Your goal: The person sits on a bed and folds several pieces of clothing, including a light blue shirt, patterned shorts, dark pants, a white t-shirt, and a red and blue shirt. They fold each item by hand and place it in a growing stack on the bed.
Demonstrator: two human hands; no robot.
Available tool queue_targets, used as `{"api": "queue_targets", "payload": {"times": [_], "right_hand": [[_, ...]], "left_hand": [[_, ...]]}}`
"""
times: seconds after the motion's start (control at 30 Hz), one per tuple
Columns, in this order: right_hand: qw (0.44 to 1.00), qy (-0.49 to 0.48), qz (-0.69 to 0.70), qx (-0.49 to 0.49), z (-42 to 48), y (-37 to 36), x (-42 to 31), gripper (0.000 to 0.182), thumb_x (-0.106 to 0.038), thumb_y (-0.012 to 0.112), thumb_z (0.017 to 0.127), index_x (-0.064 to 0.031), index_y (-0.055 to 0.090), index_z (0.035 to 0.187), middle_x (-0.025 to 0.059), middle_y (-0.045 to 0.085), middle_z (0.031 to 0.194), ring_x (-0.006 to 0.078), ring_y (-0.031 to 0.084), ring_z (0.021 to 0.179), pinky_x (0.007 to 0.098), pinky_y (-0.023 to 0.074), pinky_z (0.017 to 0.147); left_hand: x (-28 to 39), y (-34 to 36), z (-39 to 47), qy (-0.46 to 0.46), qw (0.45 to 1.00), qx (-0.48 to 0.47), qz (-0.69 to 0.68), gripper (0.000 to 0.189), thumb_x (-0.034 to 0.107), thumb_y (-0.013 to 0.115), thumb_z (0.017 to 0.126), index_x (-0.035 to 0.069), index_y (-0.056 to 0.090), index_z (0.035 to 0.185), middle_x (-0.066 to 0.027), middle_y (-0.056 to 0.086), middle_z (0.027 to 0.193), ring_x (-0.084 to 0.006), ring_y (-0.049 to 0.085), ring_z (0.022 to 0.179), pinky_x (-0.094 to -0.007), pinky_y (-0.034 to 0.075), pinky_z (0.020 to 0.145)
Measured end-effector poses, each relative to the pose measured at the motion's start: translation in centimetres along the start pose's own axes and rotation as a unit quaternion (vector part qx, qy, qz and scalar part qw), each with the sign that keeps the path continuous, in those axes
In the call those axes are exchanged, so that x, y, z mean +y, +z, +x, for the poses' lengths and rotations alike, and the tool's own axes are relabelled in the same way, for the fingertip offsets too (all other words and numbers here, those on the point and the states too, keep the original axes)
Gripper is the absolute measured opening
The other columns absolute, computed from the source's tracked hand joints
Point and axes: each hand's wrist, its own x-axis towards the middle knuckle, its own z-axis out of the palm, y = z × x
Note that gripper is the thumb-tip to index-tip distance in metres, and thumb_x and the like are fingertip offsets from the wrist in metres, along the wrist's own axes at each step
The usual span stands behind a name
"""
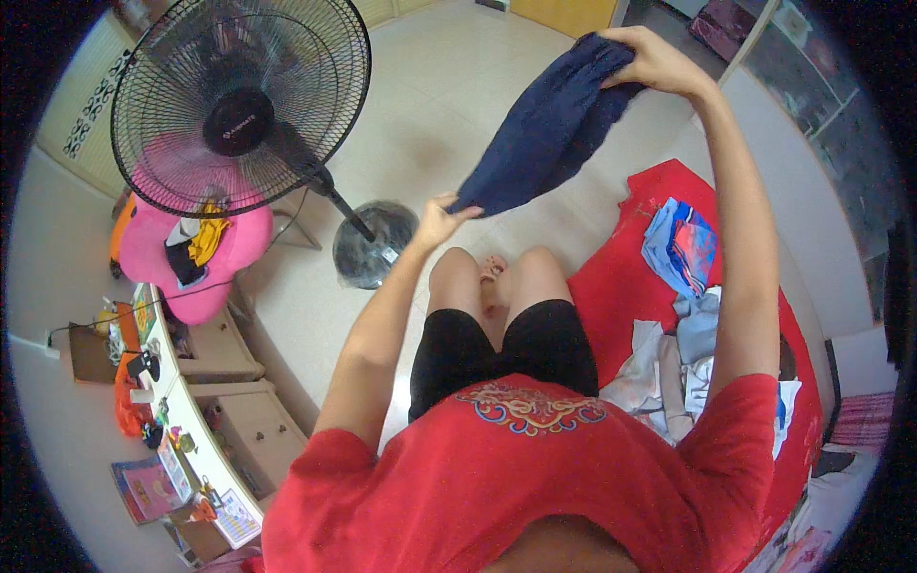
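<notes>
A dark navy cloth garment (541, 136) is stretched slantwise in the air between my two hands, above the floor beyond my knees. My left hand (445, 218) pinches its lower left end between thumb and fingers. Its upper right end is gripped by my right hand (648, 61), raised higher and farther out. Which garment it is cannot be told. To the right, a folded blue garment with red patterning (680, 247) lies on a red cover (609, 301). Nearer to me on that cover is a loose pile of white, grey and light blue clothes (670, 379), partly hidden behind my right arm.
A black Airmate standing fan (240, 122) rises at the upper left, its round base (376, 243) on the tiled floor. Behind it, a pink cushioned seat (247, 236) bears some clothes. A white desk (193, 422) with small items runs along the left; a cable crosses there.
</notes>
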Motion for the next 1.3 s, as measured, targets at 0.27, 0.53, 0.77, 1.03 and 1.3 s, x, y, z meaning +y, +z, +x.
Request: {"api": "queue_targets", "payload": {"times": [0.27,0.53,0.77,1.03,1.3], "right_hand": [[0.861,0.344,0.372,-0.050,-9.3,5.9,5.4,0.035,-0.019,0.069,0.070,0.0005,0.056,0.096,0.0061,0.060,0.089,0.0135,0.056,0.081,0.0274,0.0460,0.075],[0.636,0.527,0.559,-0.075,-23.2,26.8,7.5,0.030,-0.015,0.063,0.075,-0.0024,0.055,0.101,0.0071,0.061,0.091,0.0170,0.059,0.077,0.0286,0.0477,0.069],[0.571,0.560,0.600,-0.014,-25.0,31.2,6.1,0.035,-0.022,0.064,0.075,-0.0041,0.053,0.103,0.0059,0.060,0.090,0.0174,0.059,0.077,0.0295,0.0484,0.068],[0.643,0.605,0.463,-0.075,-24.1,29.4,6.0,0.039,-0.028,0.065,0.073,-0.0066,0.054,0.102,0.0049,0.061,0.090,0.0195,0.059,0.074,0.0366,0.0476,0.068],[0.917,0.386,0.070,0.070,-11.8,26.0,-5.1,0.037,-0.029,0.055,0.070,0.0036,0.057,0.088,0.0243,0.058,0.084,0.0379,0.056,0.080,0.0441,0.0447,0.070]], "left_hand": [[2.6,-10.1,0.5,-0.288,0.905,-0.089,-0.300,0.026,0.011,0.070,0.069,0.001,0.059,0.090,-0.0047,0.062,0.079,-0.0102,0.058,0.072,-0.0209,0.045,0.060],[-7.7,-2.8,-7.7,-0.401,0.870,-0.111,-0.265,0.041,0.026,0.075,0.064,0.007,0.055,0.094,-0.0034,0.058,0.085,-0.0123,0.052,0.073,-0.0281,0.042,0.068],[-9.9,0.2,-14.9,-0.622,0.702,-0.119,-0.326,0.055,0.058,0.065,0.061,0.011,0.058,0.089,-0.0002,0.057,0.088,-0.0153,0.049,0.085,-0.0361,0.037,0.078],[-6.3,-0.5,-17.2,-0.524,0.780,-0.086,-0.332,0.040,0.041,0.066,0.071,0.007,0.056,0.091,-0.0036,0.059,0.079,-0.0146,0.054,0.075,-0.0298,0.044,0.070],[1.3,-0.3,-14.5,-0.416,0.829,0.041,-0.371,0.026,0.015,0.062,0.077,0.004,0.051,0.097,-0.0075,0.058,0.084,-0.0133,0.057,0.069,-0.0243,0.047,0.059]]}}
